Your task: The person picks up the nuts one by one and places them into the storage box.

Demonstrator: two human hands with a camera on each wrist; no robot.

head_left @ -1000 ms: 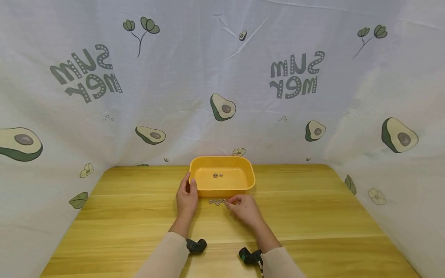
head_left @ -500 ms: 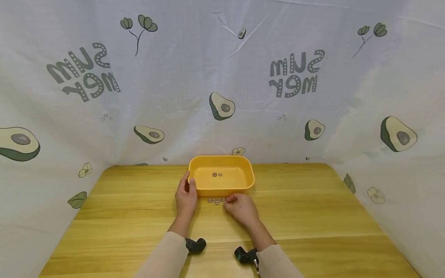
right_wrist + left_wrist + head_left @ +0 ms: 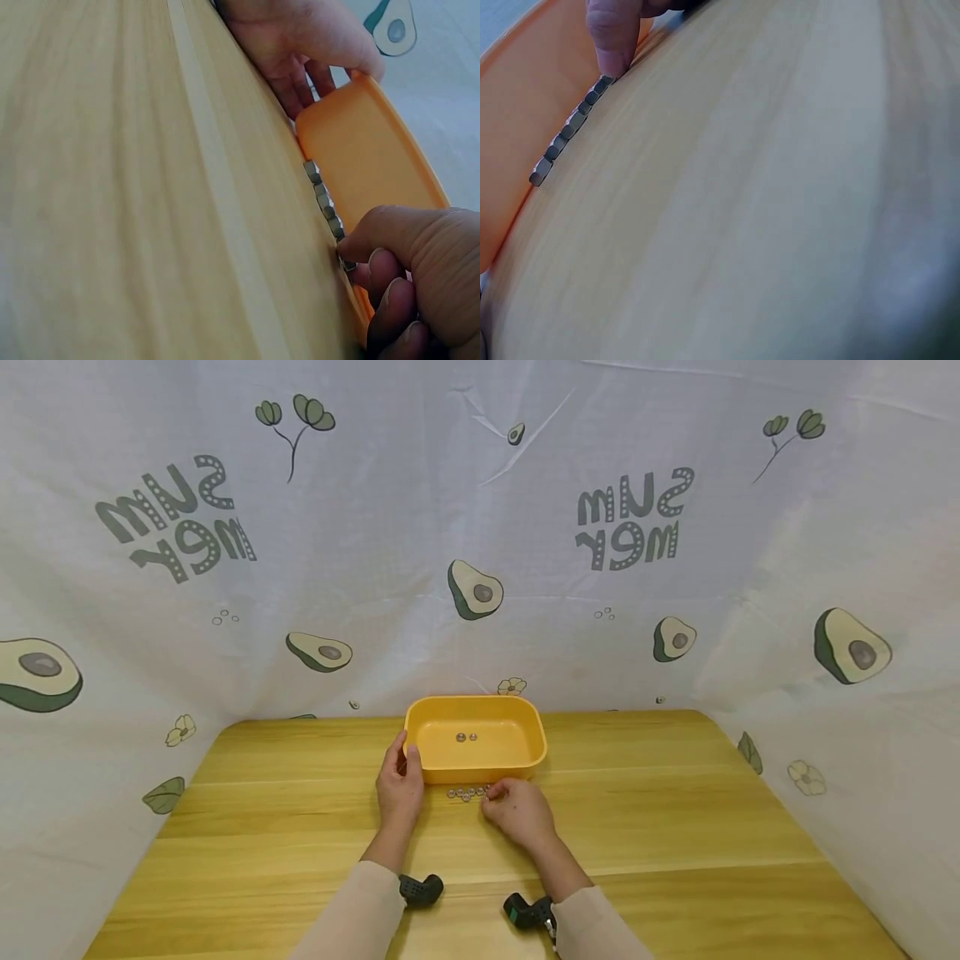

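Well — small nuts [image 3: 325, 203], silvery — faceted.

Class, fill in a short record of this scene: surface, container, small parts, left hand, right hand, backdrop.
Surface: light-brown wood-grain table
Container: yellow rounded-rectangular plastic-looking tray, open-topped
Parts inside: two small silver metal nuts
Parts outside: a cluster of small silver hexagonal metal nuts, along the tray's front
Left hand: holds the tray's left end
Right hand: pinches a nut at the cluster's right end
Backdrop: white fabric sheet, green avocado and flower prints
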